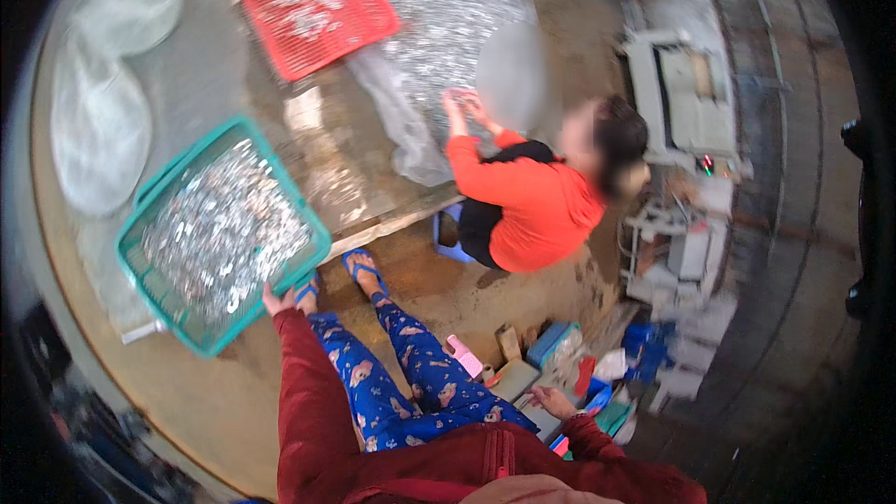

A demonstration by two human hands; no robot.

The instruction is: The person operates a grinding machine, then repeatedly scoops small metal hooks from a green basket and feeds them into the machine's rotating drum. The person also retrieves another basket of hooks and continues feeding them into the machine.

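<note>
A green plastic basket (315, 235), full of small shiny silvery pieces (219, 233), sits on the left on a low, flat surface. My left hand (277, 300) is at the basket's near right rim, with its fingers closed on the edge. My right hand (553, 401) is out to the right, above a jumble of small items beside my legs. Its fingers point left and look loosely spread, with nothing visible in them.
A red basket (378, 2) with some silvery pieces stands at the far middle, next to a heap of the same pieces (448, 23). A person in orange (532, 210) crouches there, both hands at the heap. Clear plastic bags (98, 131) lie far left; machines (686, 98) line the right.
</note>
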